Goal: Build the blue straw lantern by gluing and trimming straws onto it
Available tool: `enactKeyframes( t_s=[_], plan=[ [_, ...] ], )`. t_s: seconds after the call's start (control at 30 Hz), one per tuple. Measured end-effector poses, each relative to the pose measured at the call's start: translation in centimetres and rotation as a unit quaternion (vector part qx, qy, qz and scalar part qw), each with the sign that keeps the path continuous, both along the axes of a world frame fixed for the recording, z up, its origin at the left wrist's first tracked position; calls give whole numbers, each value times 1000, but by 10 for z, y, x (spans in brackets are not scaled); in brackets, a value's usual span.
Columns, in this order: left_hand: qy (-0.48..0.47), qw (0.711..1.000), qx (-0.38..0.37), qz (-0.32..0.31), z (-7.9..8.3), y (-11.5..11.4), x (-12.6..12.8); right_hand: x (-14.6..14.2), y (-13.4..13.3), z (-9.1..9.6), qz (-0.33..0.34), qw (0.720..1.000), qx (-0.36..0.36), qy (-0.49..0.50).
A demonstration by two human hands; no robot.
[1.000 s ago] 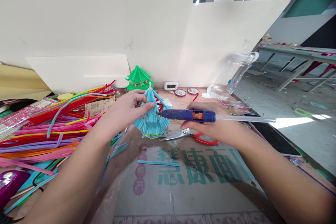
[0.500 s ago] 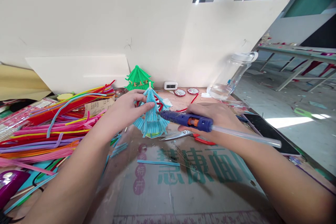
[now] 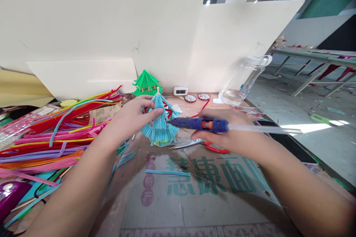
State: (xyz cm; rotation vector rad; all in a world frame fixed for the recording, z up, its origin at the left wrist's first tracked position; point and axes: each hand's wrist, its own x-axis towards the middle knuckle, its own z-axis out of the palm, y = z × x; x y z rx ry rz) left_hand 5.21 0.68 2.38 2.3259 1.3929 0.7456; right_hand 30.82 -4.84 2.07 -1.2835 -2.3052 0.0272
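My left hand (image 3: pixel 140 114) is closed on the upper part of a light-blue pagoda model (image 3: pixel 160 133) made of pipe cleaners, with a stick tip poking out on top and red pieces behind its blue strips. In my right hand (image 3: pixel 230 127) is a dark-blue hot glue gun (image 3: pixel 200 124), a long clear glue stick out of its back end. Its nozzle reaches the right side of the blue model; whether it touches, I cannot tell. Below the gun lie scissors or pliers with red handles (image 3: pixel 217 149). One blue pipe cleaner strip (image 3: pixel 167 173) rests on the table sheet.
Many coloured pipe cleaners (image 3: pixel 61 139) heap up at left, near a purple tool (image 3: pixel 12 196). Behind stand a green pagoda model (image 3: pixel 146 83), a small digital clock (image 3: pixel 180 90) and two round tins. At right are a clear water bottle (image 3: pixel 241 81) and a phone (image 3: pixel 292 144).
The glue gun's rear end and its glue stick have swung upward, bringing the gun nearer to level. My right hand has tilted with it. The left hand and blue model stay nearly in place.
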Motion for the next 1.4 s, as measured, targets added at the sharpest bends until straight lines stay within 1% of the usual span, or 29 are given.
enactKeyframes(
  t_s=[0.1, 0.13, 0.17, 0.2, 0.27, 0.33, 0.4, 0.43, 0.5, 0.57, 0.7, 0.8, 0.9, 1.0, 1.1, 1.17, 1.2, 1.23, 1.27, 1.33, 1.37, 1.4],
  plan=[
    [3, 1000, 1, 6, 0, 2, -3, 11, 13, -6, -26, 989, -23, 142],
    [6, 1000, 2, 5, 0, 2, -4, 16, 20, -10, -35, 983, -28, 178],
    [9, 1000, 3, 0, 1, 2, -5, 22, 28, -15, -41, 979, -36, 194],
    [14, 1000, 5, -9, 2, 1, -6, 28, 37, -21, -45, 979, -43, 194],
    [28, 999, 16, -34, 4, 0, -8, 38, 58, -34, -83, 979, -54, 177],
    [44, 997, 41, -47, 6, -3, -9, 44, 79, -47, -112, 974, -106, 166],
    [53, 996, 67, -33, 8, -5, -10, 45, 100, -57, -131, 968, -148, 157],
    [57, 995, 74, -20, 9, -6, -10, 43, 110, -61, -141, 966, -156, 153],
    [64, 995, 75, 2, 10, -8, -11, 36, 129, -67, -142, 966, -156, 152],
    [69, 995, 66, 3, 11, -8, -12, 28, 146, -73, -138, 967, -152, 150],
    [62, 997, 56, -2, 11, -7, -15, 15, 168, -89, -146, 967, -155, 137],
    [59, 997, 46, 11, 13, -8, -17, 14, 172, -98, -163, 965, -160, 125],
    [49, 998, 27, 8, 16, -9, -19, 22, 165, -97, -174, 966, -150, 118],
    [32, 999, 25, 9, 17, -8, -22, 32, 146, -87, -189, 970, -95, 120],
    [28, 999, 24, 6, 18, -7, -23, 32, 111, -69, -200, 971, -19, 133],
    [28, 999, 26, 7, 18, -8, -23, 22, 79, -58, -187, 972, 6, 141],
    [27, 999, 27, 11, 18, -8, -23, 14, 62, -52, -165, 975, 9, 146],
    [27, 999, 27, 17, 18, -8, -23, 5, 44, -48, -112, 982, 5, 153],
    [26, 999, 25, 24, 18, -9, -22, -6, 27, -45, -43, 989, -20, 138],
    [23, 999, 25, 35, 17, -10, -22, -28, -4, -43, 92, 990, -87, 62],
    [22, 999, 26, 37, 17, -10, -22, -39, -16, -45, 134, 985, -109, 11],
    [20, 999, 27, 36, 17, -10, -22, -49, -26, -48, 154, 980, -122, -30]
  ],
)
